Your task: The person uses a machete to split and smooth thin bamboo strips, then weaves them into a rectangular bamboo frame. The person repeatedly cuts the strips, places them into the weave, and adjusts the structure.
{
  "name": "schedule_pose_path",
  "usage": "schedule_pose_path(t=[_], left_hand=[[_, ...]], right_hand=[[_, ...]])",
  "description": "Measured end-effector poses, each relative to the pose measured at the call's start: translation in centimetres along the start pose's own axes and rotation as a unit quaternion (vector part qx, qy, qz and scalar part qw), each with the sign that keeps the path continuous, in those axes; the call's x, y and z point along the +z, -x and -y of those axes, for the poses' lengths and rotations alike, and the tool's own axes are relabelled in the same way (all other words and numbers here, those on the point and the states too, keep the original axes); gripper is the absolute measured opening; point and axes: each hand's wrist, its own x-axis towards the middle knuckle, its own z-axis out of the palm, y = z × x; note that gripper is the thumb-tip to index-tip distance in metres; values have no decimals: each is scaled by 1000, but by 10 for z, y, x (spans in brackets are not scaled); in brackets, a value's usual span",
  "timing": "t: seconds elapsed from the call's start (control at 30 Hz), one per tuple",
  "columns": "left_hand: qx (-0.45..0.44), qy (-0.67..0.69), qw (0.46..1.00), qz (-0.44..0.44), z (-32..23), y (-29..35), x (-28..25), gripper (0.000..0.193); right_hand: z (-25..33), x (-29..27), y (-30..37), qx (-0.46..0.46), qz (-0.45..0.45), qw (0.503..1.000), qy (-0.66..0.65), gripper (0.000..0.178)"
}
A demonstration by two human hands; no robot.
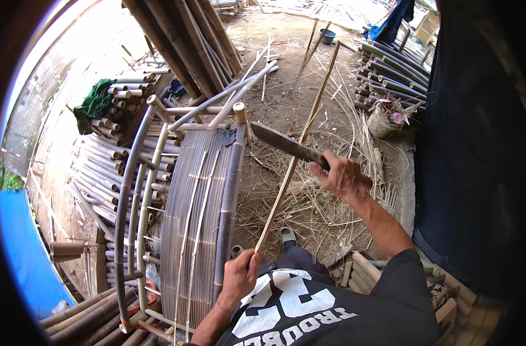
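My left hand point(240, 273) is closed round the near end of a long, thin bamboo strip point(283, 188), which slants up and away to the right. In my right hand point(341, 177) is the handle of a machete point(286, 145). Its dark, broad blade points to the far left and crosses the strip, though I cannot tell whether it touches. To the left stands a bamboo bench point(231, 190) with a slatted seat point(176, 230). Two pale thin strips point(195, 202) lie lengthwise on that seat, and a dark cloth point(226, 136) rests at its far corner.
Shavings point(332, 202) litter the ground ahead. Cut bamboo poles point(95, 173) are stacked left of the bench, with a green cloth point(95, 104) on them. Another pole stack point(395, 72) and a sack point(384, 120) stand at the far right. A dark sheet point(470, 173) hangs at the right.
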Motion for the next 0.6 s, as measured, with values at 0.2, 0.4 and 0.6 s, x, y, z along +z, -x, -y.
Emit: schedule_pose_path(t=[0.2,0.4,0.6], left_hand=[[0,-30,999,32,20,40,-15,12],[-11,-29,998,46,24,70,-37,18],[-100,41,990,87,39,88,-48,22]], right_hand=[[-35,-25,-7,54,4,999,0,58],[-70,-35,-15,68,-61,996,7,59],[-90,-62,-21,171,-18,985,9,62]])
